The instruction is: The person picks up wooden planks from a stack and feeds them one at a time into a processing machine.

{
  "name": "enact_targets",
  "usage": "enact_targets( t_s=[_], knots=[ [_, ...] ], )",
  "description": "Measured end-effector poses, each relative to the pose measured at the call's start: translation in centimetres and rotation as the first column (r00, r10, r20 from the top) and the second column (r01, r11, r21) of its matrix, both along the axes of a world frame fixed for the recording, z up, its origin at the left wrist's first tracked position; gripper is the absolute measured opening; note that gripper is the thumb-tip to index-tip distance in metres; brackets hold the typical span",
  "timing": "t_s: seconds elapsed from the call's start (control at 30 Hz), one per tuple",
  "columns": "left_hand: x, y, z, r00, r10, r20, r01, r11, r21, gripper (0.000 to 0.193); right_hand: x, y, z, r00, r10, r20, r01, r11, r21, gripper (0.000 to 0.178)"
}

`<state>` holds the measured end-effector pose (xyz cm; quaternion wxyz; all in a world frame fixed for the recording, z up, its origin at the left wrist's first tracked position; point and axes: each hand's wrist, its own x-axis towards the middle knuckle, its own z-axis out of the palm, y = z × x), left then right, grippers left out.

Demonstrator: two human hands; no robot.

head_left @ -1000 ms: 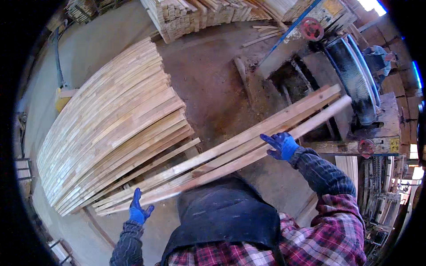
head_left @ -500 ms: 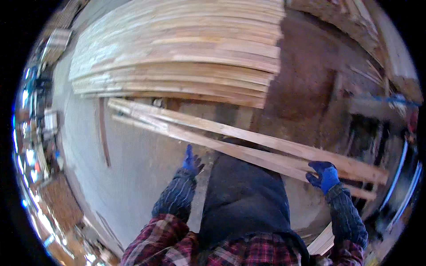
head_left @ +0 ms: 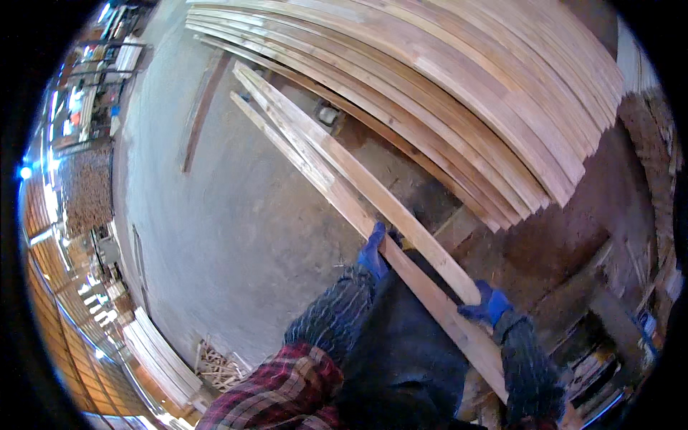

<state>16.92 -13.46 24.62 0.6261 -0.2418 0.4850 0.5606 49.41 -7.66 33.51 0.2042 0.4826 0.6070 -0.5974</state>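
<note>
Several long, pale wooden boards slant across in front of my legs. The upper wooden board [head_left: 401, 216] ends at my gloved right hand [head_left: 489, 304], whose fingers are closed round that end. Below it runs a lower wooden board [head_left: 437, 304], gripped at its near edge by my gloved left hand [head_left: 374, 252]; the thumb shows on top and the other fingers are partly hidden under the wood. The boards lie close together at their far left ends and spread apart toward my right hand. The lower board's right end passes behind my right forearm.
A large stack of planks [head_left: 430, 64] rises just beyond the boards. One narrow wooden strip [head_left: 204, 111] lies on the grey floor [head_left: 236, 236] to the left. Scrap sticks [head_left: 218, 365] are piled at lower left, and dark machinery [head_left: 595, 351] stands at right.
My left hand has moved from beside the boards to gripping the lower one. My right hand now holds the upper board's end. The view has turned, so the boards slant more steeply.
</note>
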Motion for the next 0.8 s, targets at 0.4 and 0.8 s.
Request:
enact_targets(
  t_s=[0.4,0.8],
  knots=[
    [7.6,-3.4,8.3,0.881,-0.221,-0.418,0.079,0.941,-0.33,0.057,8.4,-4.5,13.5,0.975,-0.07,0.209,-0.045,0.865,0.5,0.073],
    [11.8,-3.6,3.5,0.83,-0.312,-0.462,0.082,0.888,-0.452,0.056,15.0,-8.0,10.1,0.966,-0.176,0.19,0.096,0.924,0.37,0.07]
  ],
)
